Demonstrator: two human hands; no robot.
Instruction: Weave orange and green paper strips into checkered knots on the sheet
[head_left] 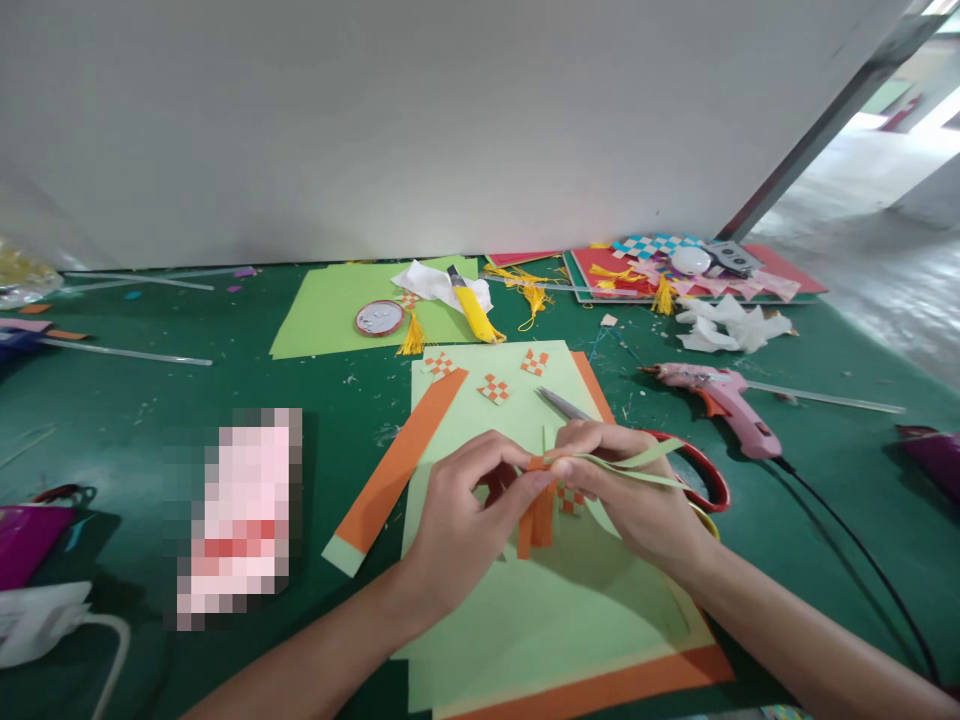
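My left hand (476,515) pinches the top of some orange paper strips (535,525) that hang down over the light green sheets (480,620). Close beside it, fingertips nearly touching, my right hand (637,485) grips thin green paper strips (637,462), whose ends stick out to the right. An orange-and-green woven piece (570,500) shows just below the fingers. Small checkered pieces (494,389) lie on the sheets farther up. Scissors (559,402) with red handles rest partly under my right hand. A long orange strip (405,460) lies at the left.
A pink glue gun (720,400) with a black cord lies at the right. Behind are a yellow cutter (476,310), a round tin (379,318), yellow tassels (412,335), crumpled tissue (731,324) and red sheets (787,265). A white plug (41,622) sits at the lower left.
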